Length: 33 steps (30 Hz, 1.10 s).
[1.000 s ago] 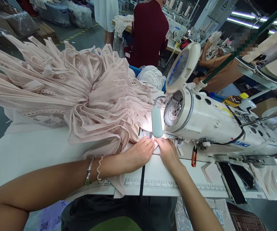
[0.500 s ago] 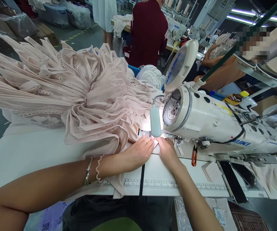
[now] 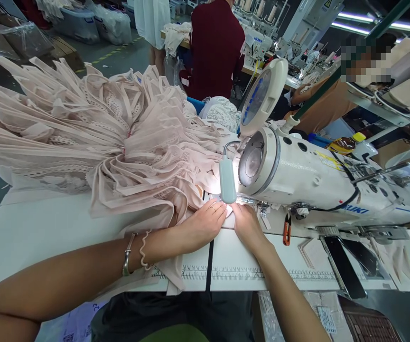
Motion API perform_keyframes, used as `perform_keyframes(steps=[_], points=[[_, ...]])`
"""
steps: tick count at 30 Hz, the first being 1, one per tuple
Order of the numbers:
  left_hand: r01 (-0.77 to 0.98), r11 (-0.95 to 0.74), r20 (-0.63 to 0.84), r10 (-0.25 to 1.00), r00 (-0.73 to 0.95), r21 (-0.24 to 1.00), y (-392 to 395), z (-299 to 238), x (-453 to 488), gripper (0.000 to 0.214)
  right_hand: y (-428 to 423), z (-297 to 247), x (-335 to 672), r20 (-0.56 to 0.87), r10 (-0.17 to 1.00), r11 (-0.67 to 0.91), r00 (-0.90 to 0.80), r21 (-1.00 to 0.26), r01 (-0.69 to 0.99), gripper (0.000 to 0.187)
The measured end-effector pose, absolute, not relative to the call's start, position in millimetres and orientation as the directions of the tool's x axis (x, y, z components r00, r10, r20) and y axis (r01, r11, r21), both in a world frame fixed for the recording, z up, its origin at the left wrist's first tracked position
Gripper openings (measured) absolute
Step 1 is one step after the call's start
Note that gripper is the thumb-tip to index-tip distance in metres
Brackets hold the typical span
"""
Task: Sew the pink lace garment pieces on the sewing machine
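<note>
My left hand [image 3: 205,224] rests at the sewing machine's needle area, its fingers together and closed on a pale pink garment piece [image 3: 229,210]. Across from it, the thumb and fingers of my right hand [image 3: 248,227] pinch the same fabric edge. Both sets of fingertips are close together beneath the small grey-green lamp [image 3: 228,180], which partly hides the stitching spot. The white sewing machine [image 3: 297,171] stands to the right, with a round disc [image 3: 252,163] showing at its near end. Fabric also trails under my left wrist towards the table's front edge.
A large heap of pale pink garments [image 3: 148,137] covers the left and back of the table. Orange-handled thread snips [image 3: 286,230], stacked fabric pieces [image 3: 313,252] and a phone [image 3: 343,266] lie right. A person in dark red [image 3: 217,47] sits ahead; another is at the right.
The disc on the machine showed distinct holes earlier and now looks smooth and blurred. Both hands stay almost in place on the fabric; the view has shifted slightly.
</note>
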State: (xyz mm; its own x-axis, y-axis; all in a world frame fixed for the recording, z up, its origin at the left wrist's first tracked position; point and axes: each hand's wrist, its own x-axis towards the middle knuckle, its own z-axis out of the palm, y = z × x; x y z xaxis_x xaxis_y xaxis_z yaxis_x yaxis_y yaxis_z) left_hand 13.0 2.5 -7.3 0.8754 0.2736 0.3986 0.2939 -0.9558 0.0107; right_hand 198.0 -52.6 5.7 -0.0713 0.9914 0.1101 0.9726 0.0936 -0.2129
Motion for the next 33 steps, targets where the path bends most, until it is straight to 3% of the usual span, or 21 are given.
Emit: perform_keyframes(steps=[6, 13, 22, 28, 33], points=[[0.295, -0.955, 0.402, 0.262, 0.877, -0.020, 5.6, -3.0, 13.0, 0.038, -50.2, 8.7, 197.6, 0.090, 0.994, 0.084, -0.065, -0.220, 0.972, 0.045], [0.310, -0.950, 0.339, 0.307, 0.889, 0.048, 7.7, 2.7, 12.2, 0.035, -50.0, 14.4, 196.0, -0.006, 1.000, 0.021, -0.024, -0.262, 0.965, 0.035], [0.347, -0.936, 0.385, 0.299, 0.873, -0.059, 10.4, -5.7, 14.0, 0.034, -49.2, 16.8, 194.1, -0.061, 0.998, -0.014, -0.001, -0.243, 0.970, 0.036], [0.348, -0.936, 0.389, 0.302, 0.870, -0.053, 7.0, -3.8, 13.1, 0.033, -48.6, 16.0, 193.3, -0.021, 1.000, 0.014, -0.019, -0.225, 0.974, 0.037], [0.350, -0.932, 0.350, 0.297, 0.888, -0.097, 14.3, -0.2, 10.2, 0.032, -51.2, 10.6, 193.3, 0.045, 0.999, -0.004, 0.009, -0.110, 0.994, 0.041]])
